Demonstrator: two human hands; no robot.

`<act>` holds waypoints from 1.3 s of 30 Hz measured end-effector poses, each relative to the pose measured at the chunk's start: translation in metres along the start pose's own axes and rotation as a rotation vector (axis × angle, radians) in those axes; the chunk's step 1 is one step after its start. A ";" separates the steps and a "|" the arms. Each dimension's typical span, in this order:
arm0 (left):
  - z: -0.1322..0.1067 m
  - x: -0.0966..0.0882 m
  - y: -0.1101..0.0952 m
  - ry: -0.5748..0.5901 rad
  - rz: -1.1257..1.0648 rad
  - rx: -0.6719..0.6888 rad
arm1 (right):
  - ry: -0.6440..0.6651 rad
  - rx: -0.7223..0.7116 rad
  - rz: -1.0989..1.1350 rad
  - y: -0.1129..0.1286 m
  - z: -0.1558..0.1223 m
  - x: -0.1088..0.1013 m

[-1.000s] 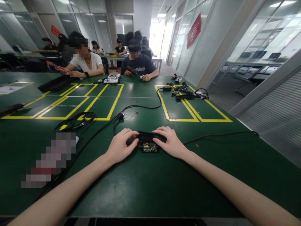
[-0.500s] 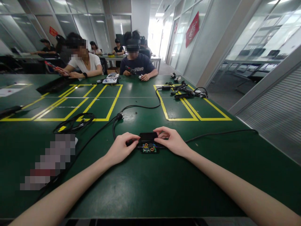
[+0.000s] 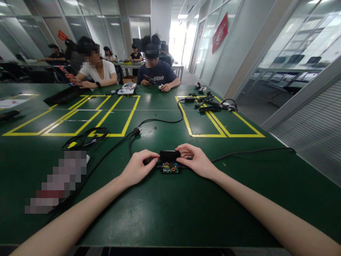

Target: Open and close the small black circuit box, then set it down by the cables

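Note:
A small black box (image 3: 169, 155) sits on the green table (image 3: 165, 209) with a little circuit board (image 3: 169, 168) showing orange and blue parts at its near side. My left hand (image 3: 137, 166) is curled at the box's left end, fingertips pinched against it. On the right end rests my right hand (image 3: 196, 161), fingers bent and gripping. A black cable (image 3: 253, 152) runs off to the right from under that hand.
A coiled black cable (image 3: 84, 138) lies to the left, and another cable (image 3: 157, 122) winds across the middle. Yellow tape boxes (image 3: 125, 124) mark the table. More adapters and cords (image 3: 213, 104) are piled at the far right. Two people sit at the far edge.
Both hands have closed in on the black box: fingers that lay spread beside it are now curled and pinching its ends. The box sits slightly higher over the board.

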State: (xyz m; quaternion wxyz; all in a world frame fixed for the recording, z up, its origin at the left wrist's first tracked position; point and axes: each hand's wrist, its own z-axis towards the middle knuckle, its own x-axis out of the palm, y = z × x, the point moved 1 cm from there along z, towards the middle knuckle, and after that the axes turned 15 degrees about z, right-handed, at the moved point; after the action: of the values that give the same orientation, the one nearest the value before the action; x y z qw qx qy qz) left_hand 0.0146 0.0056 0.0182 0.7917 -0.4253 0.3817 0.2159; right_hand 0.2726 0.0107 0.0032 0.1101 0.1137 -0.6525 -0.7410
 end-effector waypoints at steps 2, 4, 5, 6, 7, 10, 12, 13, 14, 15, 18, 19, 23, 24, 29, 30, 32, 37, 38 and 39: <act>0.000 0.000 0.000 -0.001 0.001 -0.002 | 0.005 -0.011 -0.014 0.000 0.000 0.000; 0.000 0.000 -0.001 0.001 -0.003 -0.006 | 0.012 -0.029 -0.024 -0.001 0.000 0.000; 0.000 0.000 -0.001 0.001 -0.007 -0.006 | 0.013 -0.039 -0.028 -0.001 0.000 0.000; 0.000 0.000 -0.001 0.000 -0.010 -0.006 | 0.013 -0.048 -0.031 -0.002 0.000 0.000; 0.000 0.000 -0.001 -0.001 -0.012 -0.006 | 0.012 -0.054 -0.033 -0.002 0.000 0.000; 0.000 0.000 -0.001 -0.011 -0.012 -0.006 | 0.015 -0.064 -0.030 -0.003 0.000 0.001; 0.000 0.000 -0.001 -0.012 -0.008 -0.004 | 0.023 -0.067 -0.032 -0.002 0.000 0.001; 0.000 0.000 -0.001 -0.013 -0.005 -0.005 | 0.025 -0.070 -0.039 -0.001 0.000 0.001; 0.000 0.000 -0.001 -0.011 -0.001 -0.006 | 0.028 -0.073 -0.051 0.000 0.000 0.001; 0.000 -0.001 -0.001 -0.009 0.001 -0.008 | 0.031 -0.077 -0.067 0.002 -0.001 0.001; 0.000 -0.001 -0.003 0.004 -0.007 -0.014 | 0.044 -0.100 -0.107 0.006 -0.002 0.002; 0.000 -0.001 -0.003 0.008 -0.014 -0.015 | 0.051 -0.110 -0.113 0.007 -0.002 0.002; 0.001 0.000 -0.004 0.043 -0.044 -0.034 | 0.061 -0.138 -0.130 0.011 -0.003 0.000; 0.000 0.000 -0.004 0.053 -0.054 -0.044 | 0.064 -0.140 -0.138 0.012 -0.003 -0.001; 0.000 -0.001 -0.005 0.061 -0.116 -0.066 | 0.149 -0.171 -0.201 0.017 -0.004 -0.006; 0.000 -0.001 -0.005 0.068 -0.122 -0.068 | 0.162 -0.186 -0.213 0.019 -0.005 -0.006; -0.001 -0.001 -0.005 0.090 -0.110 -0.061 | 0.177 -0.220 -0.232 0.022 -0.006 -0.005; -0.004 0.001 -0.004 0.102 0.048 0.102 | 0.207 -0.280 -0.288 0.025 -0.009 -0.001; -0.005 0.002 -0.004 0.105 0.089 0.147 | 0.207 -0.284 -0.299 0.026 -0.009 -0.001; -0.005 0.003 -0.004 0.107 0.124 0.184 | 0.205 -0.285 -0.307 0.026 -0.009 0.000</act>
State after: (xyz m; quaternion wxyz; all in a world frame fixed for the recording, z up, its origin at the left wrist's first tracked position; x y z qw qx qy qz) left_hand 0.0169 -0.0009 0.0155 0.7912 -0.3371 0.4671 0.2056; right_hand 0.2762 -0.0008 0.0277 0.0767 0.2695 -0.5017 -0.8184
